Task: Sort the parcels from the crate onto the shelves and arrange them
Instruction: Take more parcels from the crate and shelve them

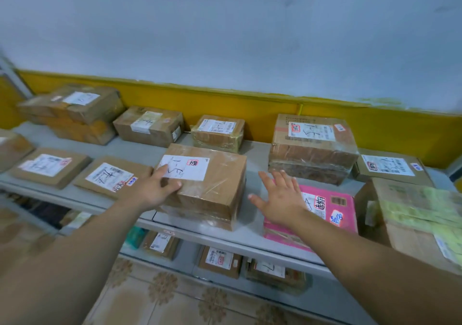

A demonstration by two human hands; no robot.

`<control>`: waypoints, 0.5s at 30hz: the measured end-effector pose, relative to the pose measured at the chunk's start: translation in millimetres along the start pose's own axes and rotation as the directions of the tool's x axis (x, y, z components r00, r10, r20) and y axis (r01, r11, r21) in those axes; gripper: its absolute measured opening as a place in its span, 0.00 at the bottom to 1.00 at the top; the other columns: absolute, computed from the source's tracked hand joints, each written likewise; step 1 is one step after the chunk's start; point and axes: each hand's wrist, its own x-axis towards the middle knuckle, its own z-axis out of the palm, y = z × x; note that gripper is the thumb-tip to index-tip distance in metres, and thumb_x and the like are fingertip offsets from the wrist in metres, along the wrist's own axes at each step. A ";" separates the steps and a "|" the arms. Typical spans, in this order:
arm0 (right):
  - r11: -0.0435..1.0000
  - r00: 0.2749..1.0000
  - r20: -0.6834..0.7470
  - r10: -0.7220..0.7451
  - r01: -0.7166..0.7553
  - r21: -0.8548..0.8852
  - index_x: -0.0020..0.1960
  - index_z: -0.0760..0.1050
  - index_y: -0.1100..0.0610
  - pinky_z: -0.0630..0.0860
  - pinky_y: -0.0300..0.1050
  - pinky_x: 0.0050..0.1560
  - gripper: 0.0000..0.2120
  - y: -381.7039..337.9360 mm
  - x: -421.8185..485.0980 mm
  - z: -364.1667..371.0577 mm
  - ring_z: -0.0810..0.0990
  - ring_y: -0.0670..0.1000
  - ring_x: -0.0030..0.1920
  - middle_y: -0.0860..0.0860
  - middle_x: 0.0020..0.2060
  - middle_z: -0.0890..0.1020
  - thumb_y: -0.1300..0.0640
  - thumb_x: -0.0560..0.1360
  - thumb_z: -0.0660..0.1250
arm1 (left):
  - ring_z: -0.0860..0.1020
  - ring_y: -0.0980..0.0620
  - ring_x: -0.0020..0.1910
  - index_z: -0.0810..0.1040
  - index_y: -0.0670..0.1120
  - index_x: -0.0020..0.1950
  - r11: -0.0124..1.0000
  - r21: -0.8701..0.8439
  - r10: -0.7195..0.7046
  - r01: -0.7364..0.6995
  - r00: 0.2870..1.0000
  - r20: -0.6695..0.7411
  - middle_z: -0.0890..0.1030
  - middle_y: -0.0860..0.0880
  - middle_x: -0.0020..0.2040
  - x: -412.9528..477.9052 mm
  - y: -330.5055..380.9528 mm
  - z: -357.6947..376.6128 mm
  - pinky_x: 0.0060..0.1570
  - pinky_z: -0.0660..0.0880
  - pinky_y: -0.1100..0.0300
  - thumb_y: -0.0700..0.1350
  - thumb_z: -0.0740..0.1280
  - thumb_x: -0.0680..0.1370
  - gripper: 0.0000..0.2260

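Observation:
A taped brown cardboard parcel [212, 187] with a white label stands near the front edge of the grey top shelf [252, 227]. My left hand [156, 186] rests on its near left top corner, fingers straight across the label's edge. My right hand [281, 197] hovers spread open to the right of that parcel, above the left end of a flat pink parcel [335, 209]; whether it touches the pink parcel I cannot tell. Several other labelled brown parcels lie along the shelf.
At the back stand a tall taped box [312, 147], a small box [217, 132] and stacked boxes [72, 112]. Flat parcels [110, 177] lie left; a big box [410, 219] sits far right. A lower shelf [220, 259] holds more parcels. Tiled floor below.

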 end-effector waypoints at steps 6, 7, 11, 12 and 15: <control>0.993 0.999 0.033 -0.040 0.036 0.116 0.81 0.45 0.48 0.46 0.55 0.77 0.35 -59.4 4.1 -6.7 0.44 0.58 0.80 0.55 0.81 0.44 0.35 0.81 0.52 | 0.55 0.39 0.76 0.51 0.61 0.78 0.994 0.077 0.072 -0.072 0.997 -0.001 0.46 0.46 0.80 -5.8 -3.3 2.3 0.71 0.57 0.42 0.67 0.53 0.78 0.30; 0.987 0.999 0.037 -0.018 0.012 0.162 0.81 0.45 0.47 0.48 0.55 0.77 0.34 -63.6 6.4 -8.1 0.46 0.59 0.80 0.55 0.81 0.43 0.36 0.81 0.53 | 0.55 0.39 0.76 0.52 0.62 0.78 0.995 0.046 0.089 -0.089 0.996 0.010 0.45 0.47 0.80 -4.9 -3.5 4.7 0.71 0.58 0.43 0.67 0.54 0.78 0.30; 0.938 0.990 0.090 0.108 -0.132 0.319 0.81 0.44 0.47 0.57 0.55 0.75 0.32 -93.9 7.8 -0.8 0.53 0.61 0.79 0.55 0.81 0.42 0.38 0.82 0.51 | 0.57 0.39 0.74 0.53 0.62 0.78 0.983 0.050 0.178 -0.179 0.984 0.013 0.46 0.48 0.79 -5.2 -16.9 5.8 0.71 0.60 0.45 0.68 0.54 0.77 0.30; 0.927 0.987 0.095 0.132 -0.157 0.340 0.81 0.43 0.47 0.59 0.54 0.74 0.32 -100.8 5.6 3.0 0.56 0.62 0.78 0.55 0.80 0.43 0.39 0.83 0.50 | 0.57 0.39 0.75 0.53 0.62 0.78 0.978 0.051 0.202 -0.202 0.979 0.013 0.46 0.47 0.79 -7.3 -20.1 4.8 0.71 0.59 0.46 0.68 0.55 0.77 0.30; 0.910 0.977 0.038 0.208 -0.208 0.359 0.81 0.43 0.49 0.66 0.54 0.70 0.31 -116.4 -2.4 13.7 0.65 0.64 0.73 0.58 0.78 0.52 0.41 0.83 0.50 | 0.55 0.40 0.76 0.53 0.60 0.78 0.958 0.028 0.285 -0.286 0.958 0.021 0.46 0.46 0.79 -15.4 -30.3 1.2 0.72 0.57 0.48 0.65 0.56 0.79 0.30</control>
